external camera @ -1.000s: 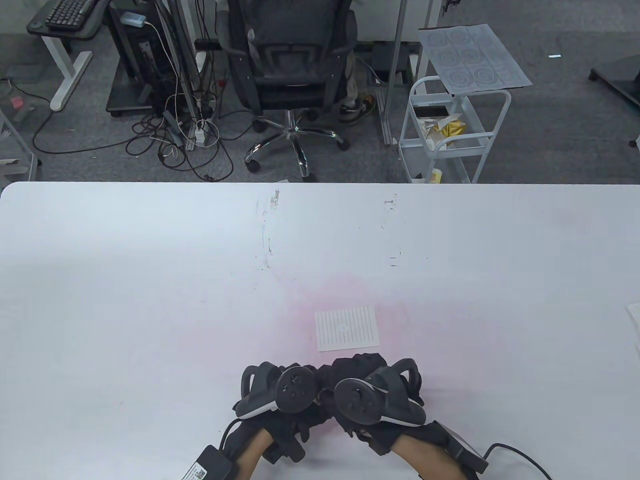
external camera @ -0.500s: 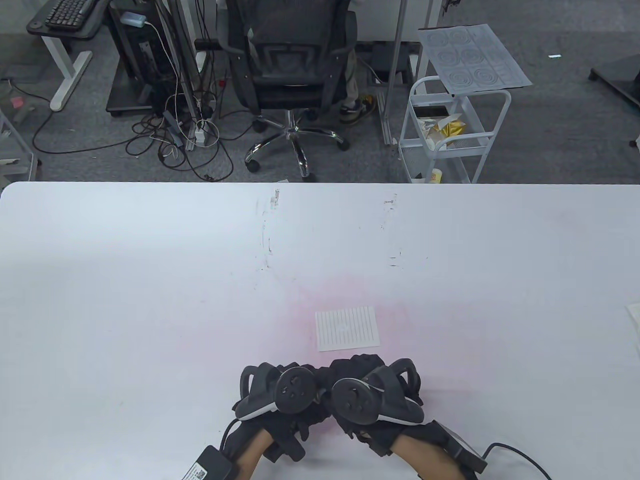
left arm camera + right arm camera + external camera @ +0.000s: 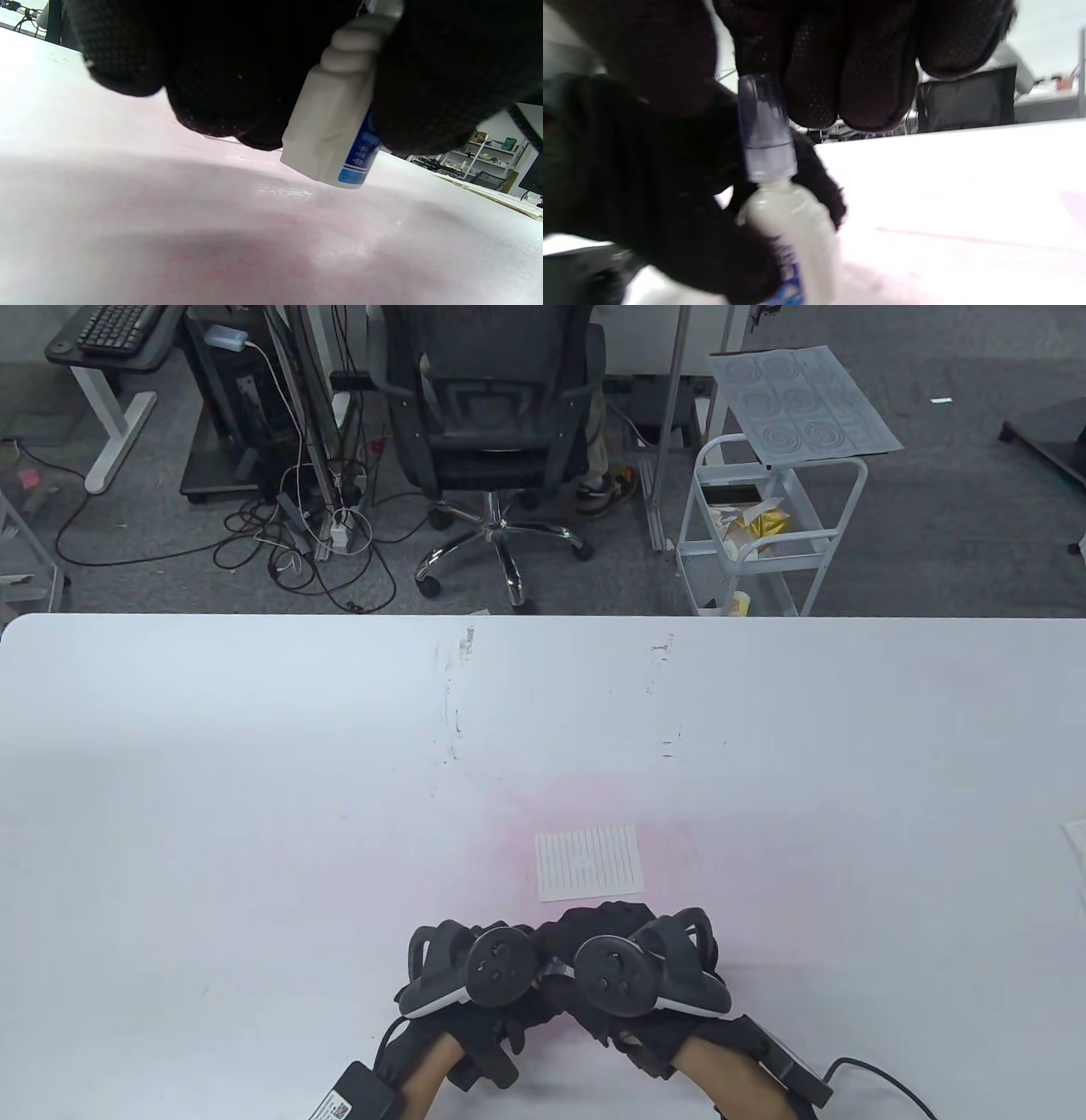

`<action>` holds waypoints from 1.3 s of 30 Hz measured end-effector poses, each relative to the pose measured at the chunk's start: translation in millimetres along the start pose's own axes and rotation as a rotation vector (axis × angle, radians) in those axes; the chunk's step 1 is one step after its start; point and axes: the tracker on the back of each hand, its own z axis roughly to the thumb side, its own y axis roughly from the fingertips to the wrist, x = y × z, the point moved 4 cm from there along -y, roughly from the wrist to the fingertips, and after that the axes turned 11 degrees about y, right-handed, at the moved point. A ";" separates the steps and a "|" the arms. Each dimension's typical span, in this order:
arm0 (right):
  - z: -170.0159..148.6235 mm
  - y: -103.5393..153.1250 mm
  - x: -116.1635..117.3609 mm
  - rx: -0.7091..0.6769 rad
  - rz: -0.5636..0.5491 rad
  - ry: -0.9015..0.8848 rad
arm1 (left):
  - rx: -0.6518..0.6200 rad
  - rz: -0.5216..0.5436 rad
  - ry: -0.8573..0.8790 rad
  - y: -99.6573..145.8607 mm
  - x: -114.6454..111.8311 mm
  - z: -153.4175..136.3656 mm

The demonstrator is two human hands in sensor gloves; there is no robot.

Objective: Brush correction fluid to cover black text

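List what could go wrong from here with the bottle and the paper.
1. The left hand holds the correction fluid bottle tilted above the table while the right hand grips its cap; if the cap comes off, fluid may spill.
2. Nothing holds down the lined paper; brushing could shift it.
3. Both hands sit close together, so their trackers may bump.
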 end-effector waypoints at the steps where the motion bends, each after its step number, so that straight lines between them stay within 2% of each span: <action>1: 0.4 -0.6 0.5 0.004 -0.008 0.016 | -0.006 0.003 0.002 0.3 0.3 0.8; 5: -1.5 -2.5 4.0 0.035 -0.025 0.070 | -0.009 -0.010 -0.016 -0.3 -2.1 2.3; 10: -8.6 -1.9 2.8 0.094 -0.105 0.174 | -0.009 -0.012 -0.007 -0.5 -2.1 2.7; 16: -8.0 -2.8 6.1 0.024 -0.010 -0.036 | -0.009 0.015 0.014 1.2 4.2 0.3; 19: -7.3 -4.1 8.8 0.036 -0.024 -0.038 | -0.005 0.010 0.003 1.2 3.4 -0.4; 22: -6.3 -3.9 9.9 0.048 -0.023 0.011 | -0.003 0.000 -0.004 0.6 1.3 0.0; 27: -4.3 -1.4 5.5 0.089 -0.101 0.190 | -0.008 -0.003 -0.010 0.3 0.3 1.7; 29: -5.1 -0.5 4.5 0.089 -0.088 0.158 | -0.005 0.001 0.008 0.8 2.6 0.8; 33: -3.3 -2.4 7.1 0.018 -0.009 -0.036 | -0.005 0.009 0.010 1.3 4.6 0.0; 39: -10.9 -2.9 10.2 0.111 -0.056 0.041 | -0.006 -0.011 -0.013 0.4 1.0 2.1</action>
